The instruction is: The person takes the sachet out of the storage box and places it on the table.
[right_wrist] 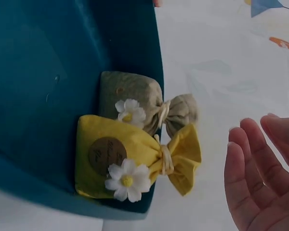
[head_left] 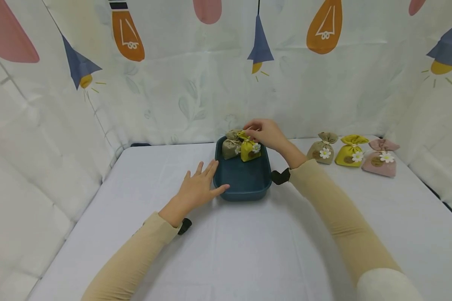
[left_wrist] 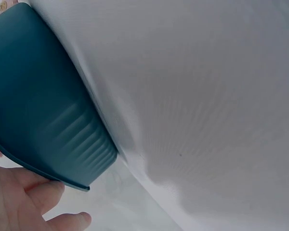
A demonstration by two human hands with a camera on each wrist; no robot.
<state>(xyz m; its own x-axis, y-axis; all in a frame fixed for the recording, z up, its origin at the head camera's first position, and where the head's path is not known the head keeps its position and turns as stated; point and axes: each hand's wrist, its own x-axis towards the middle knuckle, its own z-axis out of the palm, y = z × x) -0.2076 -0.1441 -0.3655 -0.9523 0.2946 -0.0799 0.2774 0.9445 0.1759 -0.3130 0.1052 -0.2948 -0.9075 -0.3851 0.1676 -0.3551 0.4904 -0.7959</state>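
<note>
A dark teal basin (head_left: 245, 179) stands on the table, with a yellow pouch (right_wrist: 113, 139) and a grey-brown pouch (right_wrist: 130, 86) side by side at its far end. Both pouches are tied at the neck and bear a white flower. My left hand (head_left: 197, 186) rests against the basin's left rim, fingers spread and straight. Just above the yellow pouch's gathered top is my right hand (head_left: 265, 133). In the right wrist view a gap shows between its fingers (right_wrist: 260, 159) and the yellow pouch, and nothing is held.
On the table's far right stand three more tied pouches: a grey-brown one (head_left: 320, 152), a yellow one (head_left: 348, 154) and a pink one (head_left: 378, 163), each with a white flower. Behind the white-covered table (head_left: 248, 246) hangs a printed curtain (head_left: 165, 96).
</note>
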